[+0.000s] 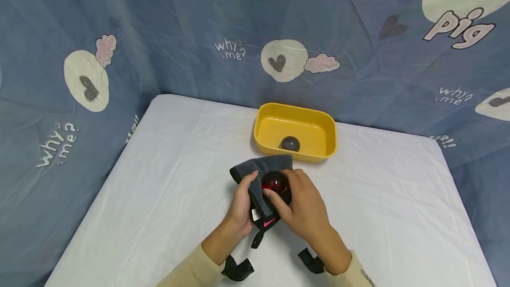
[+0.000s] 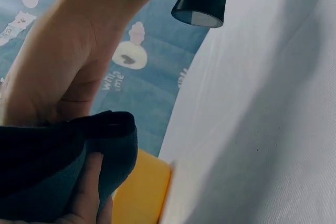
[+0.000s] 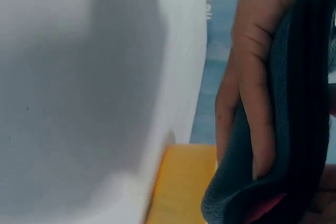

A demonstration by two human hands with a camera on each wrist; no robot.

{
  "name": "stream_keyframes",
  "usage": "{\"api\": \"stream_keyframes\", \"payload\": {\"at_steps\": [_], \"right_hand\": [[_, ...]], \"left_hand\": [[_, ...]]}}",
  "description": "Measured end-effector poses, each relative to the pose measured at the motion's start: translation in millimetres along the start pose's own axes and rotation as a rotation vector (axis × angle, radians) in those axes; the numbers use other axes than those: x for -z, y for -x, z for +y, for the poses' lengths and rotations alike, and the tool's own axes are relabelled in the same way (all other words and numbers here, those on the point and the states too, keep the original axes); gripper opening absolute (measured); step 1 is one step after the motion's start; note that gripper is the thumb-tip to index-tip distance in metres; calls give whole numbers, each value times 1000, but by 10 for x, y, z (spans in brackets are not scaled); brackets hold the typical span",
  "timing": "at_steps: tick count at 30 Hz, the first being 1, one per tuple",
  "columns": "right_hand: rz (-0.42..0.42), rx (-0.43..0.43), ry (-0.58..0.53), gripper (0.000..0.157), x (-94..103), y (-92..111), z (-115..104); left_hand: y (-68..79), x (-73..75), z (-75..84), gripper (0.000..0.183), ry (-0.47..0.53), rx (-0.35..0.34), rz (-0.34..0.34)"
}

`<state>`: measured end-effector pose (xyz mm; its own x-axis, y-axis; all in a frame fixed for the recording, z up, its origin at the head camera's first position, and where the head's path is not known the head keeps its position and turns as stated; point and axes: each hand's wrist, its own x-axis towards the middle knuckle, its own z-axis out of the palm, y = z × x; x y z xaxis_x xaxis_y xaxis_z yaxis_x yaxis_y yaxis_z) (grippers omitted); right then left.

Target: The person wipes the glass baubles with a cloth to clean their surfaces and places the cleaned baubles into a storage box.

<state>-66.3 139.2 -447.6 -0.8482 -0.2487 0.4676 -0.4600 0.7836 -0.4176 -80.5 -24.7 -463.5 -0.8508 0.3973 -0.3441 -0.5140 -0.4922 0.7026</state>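
Note:
In the head view a folded dark grey cloth [image 1: 260, 168] with black edging is held up over the table, a black loop hanging from its lower corner. My left hand [image 1: 240, 207] grips the cloth from the left, thumb on top. A shiny dark red ball [image 1: 276, 186] sits against the cloth, and my right hand [image 1: 304, 203] holds it between thumb and fingers. In the left wrist view, fingers [image 2: 88, 192] lie along the cloth's underside. Folded layers of the cloth [image 3: 281, 124] show beside fingers [image 3: 257, 114] in the right wrist view.
A yellow tub [image 1: 295, 109] stands just beyond my hands, with a dark grey ball [image 1: 290, 144] in it near the front wall. A white sheet [image 1: 159, 180] covers the table. Blue printed fabric [image 1: 223, 12] hangs behind and at the sides.

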Motion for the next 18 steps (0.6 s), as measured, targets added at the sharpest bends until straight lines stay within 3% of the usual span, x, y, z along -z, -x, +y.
{"api": "stream_keyframes", "payload": {"at_steps": [5,8,10,13,18], "right_hand": [[-50,-165,-120,38,8,-7,10],[-107,-262,-193,38,11,-13,20],[-130,-282,-210,41,22,-15,31],[-138,-236,-177,44,63,13,51],[-96,-15,-19,69,124,70,65]], "left_hand": [[5,-8,0,70,2,27,-23],[4,-14,-1,71,6,32,-25],[-5,-16,1,71,12,29,-25],[-25,-17,12,71,23,22,-25],[-62,-14,43,69,37,-7,-14]]}}
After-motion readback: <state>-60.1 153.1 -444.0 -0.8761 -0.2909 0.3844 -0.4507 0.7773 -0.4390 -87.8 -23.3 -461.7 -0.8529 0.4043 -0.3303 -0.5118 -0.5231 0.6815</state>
